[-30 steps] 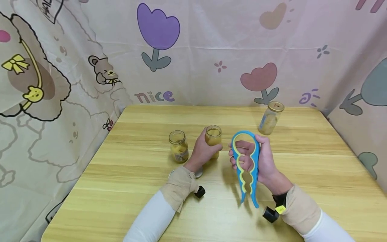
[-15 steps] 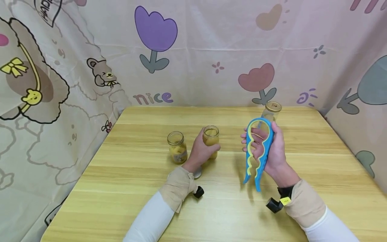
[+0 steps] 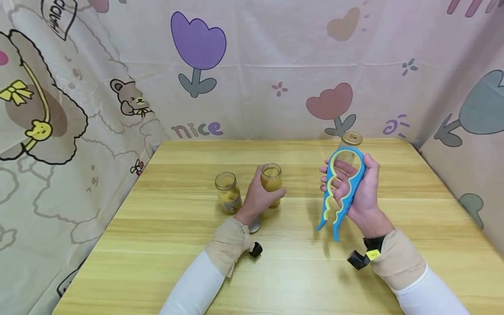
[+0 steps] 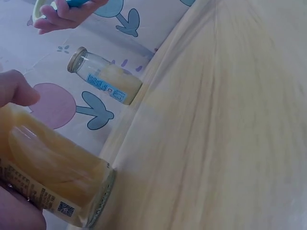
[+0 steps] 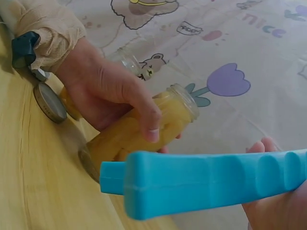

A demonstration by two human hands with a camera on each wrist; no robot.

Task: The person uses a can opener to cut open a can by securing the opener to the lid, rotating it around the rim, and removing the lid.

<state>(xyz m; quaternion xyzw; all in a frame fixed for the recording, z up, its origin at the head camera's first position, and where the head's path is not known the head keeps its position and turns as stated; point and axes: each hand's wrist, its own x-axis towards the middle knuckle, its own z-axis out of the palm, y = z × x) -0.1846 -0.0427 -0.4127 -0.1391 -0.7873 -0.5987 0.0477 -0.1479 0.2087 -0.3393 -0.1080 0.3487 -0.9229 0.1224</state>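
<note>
Blue outside and yellow inside, the jar opener (image 3: 347,203) is clamped in the fingers of the right hand (image 3: 365,197) in the head view, above the worktop (image 3: 299,271); the fingers of the left hand (image 3: 257,196) wrap round an open jar (image 3: 271,183), beside a second open jar (image 3: 230,199). The left wrist view shows a lidded jar (image 4: 109,80) standing well apart from the gripped one. In the right wrist view, a loose lid (image 5: 50,102) lies near the left hand.
</note>
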